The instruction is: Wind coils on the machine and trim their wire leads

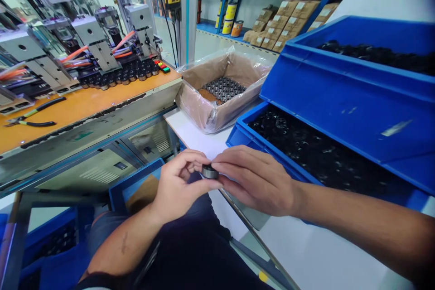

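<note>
A small round part (210, 172), with a black top and a grey metal side, is held between both hands above my lap. My left hand (180, 181) pinches it from the left, thumb below and index finger above. From the right, my right hand (254, 179) closes its fingertips on the same part. Its right edge is partly hidden by those fingers. Just beyond my right hand, a blue bin (243, 133) holds many small black pieces (306, 149).
A plastic-lined carton (204, 115) with rows of metal parts stands ahead on a white table (185, 129). Another blue bin (340, 77) rises at right. On the orange bench (81, 111) at left are pliers (34, 113), rows of round parts (125, 74) and machine fixtures (102, 54).
</note>
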Available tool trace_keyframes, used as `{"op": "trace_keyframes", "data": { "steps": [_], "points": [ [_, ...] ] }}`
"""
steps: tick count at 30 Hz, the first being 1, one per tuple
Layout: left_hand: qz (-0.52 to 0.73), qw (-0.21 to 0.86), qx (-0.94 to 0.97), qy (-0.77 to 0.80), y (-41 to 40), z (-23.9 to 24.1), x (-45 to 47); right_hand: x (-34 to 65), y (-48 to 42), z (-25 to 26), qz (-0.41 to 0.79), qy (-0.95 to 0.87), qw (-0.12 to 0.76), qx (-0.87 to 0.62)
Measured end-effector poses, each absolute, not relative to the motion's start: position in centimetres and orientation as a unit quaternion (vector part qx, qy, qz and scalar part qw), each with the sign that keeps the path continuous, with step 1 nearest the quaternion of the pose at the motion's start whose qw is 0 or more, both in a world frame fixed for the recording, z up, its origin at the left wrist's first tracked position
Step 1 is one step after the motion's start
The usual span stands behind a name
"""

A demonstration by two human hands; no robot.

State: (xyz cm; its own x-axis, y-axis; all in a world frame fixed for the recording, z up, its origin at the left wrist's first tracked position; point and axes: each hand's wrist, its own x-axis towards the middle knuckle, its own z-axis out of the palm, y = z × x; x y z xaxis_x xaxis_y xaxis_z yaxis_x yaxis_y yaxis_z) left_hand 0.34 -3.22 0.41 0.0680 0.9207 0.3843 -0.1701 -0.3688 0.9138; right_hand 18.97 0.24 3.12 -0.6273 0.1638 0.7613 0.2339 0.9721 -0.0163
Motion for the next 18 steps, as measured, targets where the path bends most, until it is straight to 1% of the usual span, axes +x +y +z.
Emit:
{"op": "trace_keyframes", "data": {
  "steps": [2,4,6,7,9,13,14,16,18],
  "points": [
    [0.575,0.561,0.516,0.297,-3.0,-0.2,0.6,18.9,0.4,3.1,-0.019,-0.895,0.427,-0.126],
    [0.548,0.627,0.488,0.26,-2.9,-0.8,0.6,18.9,0.5,3.2,0.019,-0.887,0.438,-0.145],
    [0.531,0.643,0.496,0.241,-2.9,-1.2,0.3,18.9,0.5,3.4,0.048,-0.886,0.436,-0.149],
    [0.528,0.63,0.516,0.241,-2.9,-1.3,0.1,19.0,0.5,3.4,0.052,-0.887,0.435,-0.146],
    [0.54,0.552,0.585,0.248,-2.8,-1.3,-0.5,19.0,0.5,3.5,0.054,-0.89,0.43,-0.143],
    [0.557,0.263,0.735,0.283,-2.3,-0.2,-1.8,19.1,0.5,3.4,0.047,-0.891,0.426,-0.146],
    [0.551,0.211,0.756,0.284,-2.2,0.1,-2.0,19.2,0.5,3.4,0.044,-0.892,0.425,-0.148],
    [0.544,0.157,0.776,0.278,-2.1,0.6,-2.0,19.2,0.3,3.4,0.039,-0.894,0.42,-0.15],
    [0.551,0.141,0.776,0.272,-2.2,0.6,-1.7,19.2,0.1,3.3,0.04,-0.898,0.412,-0.148]
  ]
}}
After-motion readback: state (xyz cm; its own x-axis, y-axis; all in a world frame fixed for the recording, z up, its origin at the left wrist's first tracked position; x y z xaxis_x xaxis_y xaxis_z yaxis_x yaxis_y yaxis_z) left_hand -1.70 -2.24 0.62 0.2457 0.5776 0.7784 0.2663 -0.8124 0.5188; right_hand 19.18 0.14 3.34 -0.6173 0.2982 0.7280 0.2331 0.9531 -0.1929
